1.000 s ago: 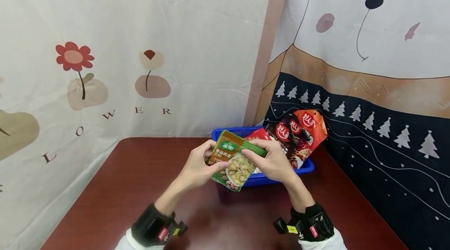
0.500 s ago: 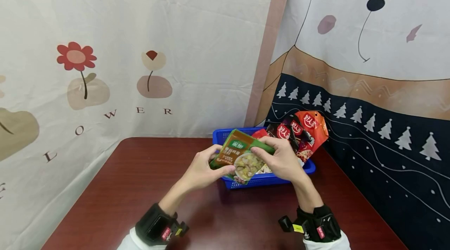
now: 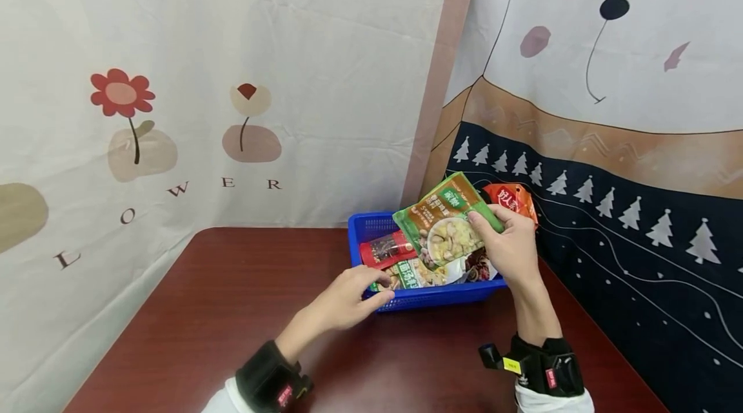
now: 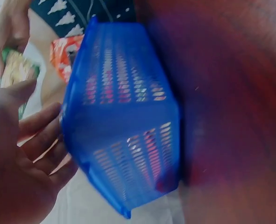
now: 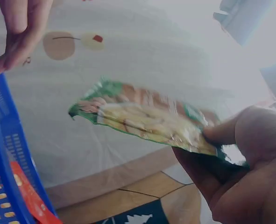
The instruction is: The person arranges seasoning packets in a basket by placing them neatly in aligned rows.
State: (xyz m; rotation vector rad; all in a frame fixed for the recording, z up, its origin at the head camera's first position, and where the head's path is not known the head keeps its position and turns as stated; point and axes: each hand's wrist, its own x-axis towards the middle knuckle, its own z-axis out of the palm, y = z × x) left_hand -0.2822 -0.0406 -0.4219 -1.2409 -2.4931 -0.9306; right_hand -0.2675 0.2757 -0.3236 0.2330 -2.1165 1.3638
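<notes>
My right hand (image 3: 511, 245) pinches the right edge of a green and brown seasoning packet (image 3: 444, 222) with a bowl of food printed on it. The packet is held up over the blue plastic basket (image 3: 435, 299), tilted, its far edge near the back wall. In the right wrist view the thumb lies on top of the packet (image 5: 152, 119) and the fingers are beneath. At the basket's front left corner is my left hand (image 3: 348, 297), holding nothing, its fingers loosely bent close to the rim. In the left wrist view these fingers are right beside the basket (image 4: 123, 102).
Inside the basket lie a red packet (image 3: 386, 248) and a green and white soup packet (image 3: 415, 273). An orange packet (image 3: 513, 200) leans up at the back right. The basket stands on a reddish-brown table (image 3: 261, 277) against fabric-covered walls.
My left hand has let go of the seasoning packet and dropped to the basket's front left corner. The right hand has carried the packet up and to the right, uncovering packets in the basket.
</notes>
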